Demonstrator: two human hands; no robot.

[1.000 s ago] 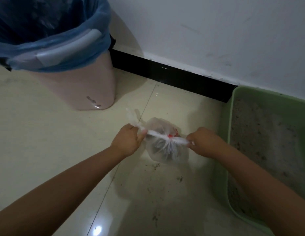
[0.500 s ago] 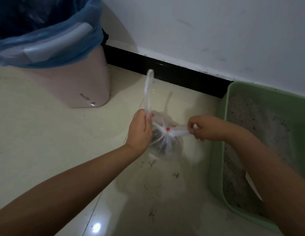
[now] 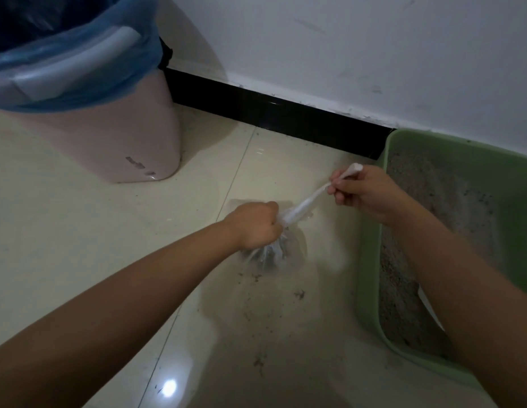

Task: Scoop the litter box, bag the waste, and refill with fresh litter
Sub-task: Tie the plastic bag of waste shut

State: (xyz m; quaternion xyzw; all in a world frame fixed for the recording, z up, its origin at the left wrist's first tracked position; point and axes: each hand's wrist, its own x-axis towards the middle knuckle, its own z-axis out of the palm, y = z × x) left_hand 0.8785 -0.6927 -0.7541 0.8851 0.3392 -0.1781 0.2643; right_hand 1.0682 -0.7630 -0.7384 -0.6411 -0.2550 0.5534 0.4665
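bin [image 3: 115, 142] pink, lined with blue bag [image 3: 88, 72], set on tiled floor [image 3: 65, 245] | black skirting [image 3: 271, 113] seen below white wall [image 3: 344, 48]

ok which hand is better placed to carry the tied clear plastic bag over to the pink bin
Left, probably. The left hand is fisted around the neck of the clear plastic waste bag and sits on the side of the pink blue-lined bin; the right hand only pinches a twisted handle end.
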